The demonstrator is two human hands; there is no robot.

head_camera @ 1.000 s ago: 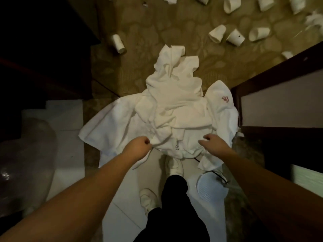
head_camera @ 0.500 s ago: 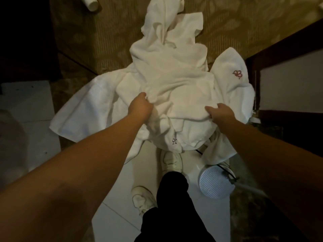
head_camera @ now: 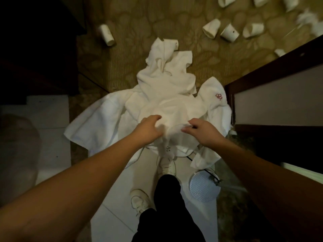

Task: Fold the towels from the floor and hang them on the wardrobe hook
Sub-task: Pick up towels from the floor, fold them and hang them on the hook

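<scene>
A heap of white towels (head_camera: 167, 88) lies crumpled on the floor, half on the patterned carpet and half on the white tiles. One towel at the right shows a small red emblem (head_camera: 218, 96). My left hand (head_camera: 148, 130) grips a bunched fold of the top towel near the heap's front edge. My right hand (head_camera: 201, 131) pinches the same towel a little to the right, fingers curled into the cloth. The cloth between the hands is blurred. No wardrobe hook is in view.
Several white paper cups (head_camera: 211, 28) lie scattered on the carpet beyond the towels, one (head_camera: 106, 34) at the left. A dark wooden frame (head_camera: 262, 67) runs along the right. A round white ribbed object (head_camera: 203, 188) sits on the tiles by my feet (head_camera: 167, 165).
Both hands came closer together on the top towel and drew it toward me. The view tilted back up, bringing the cups on the carpet into sight again.
</scene>
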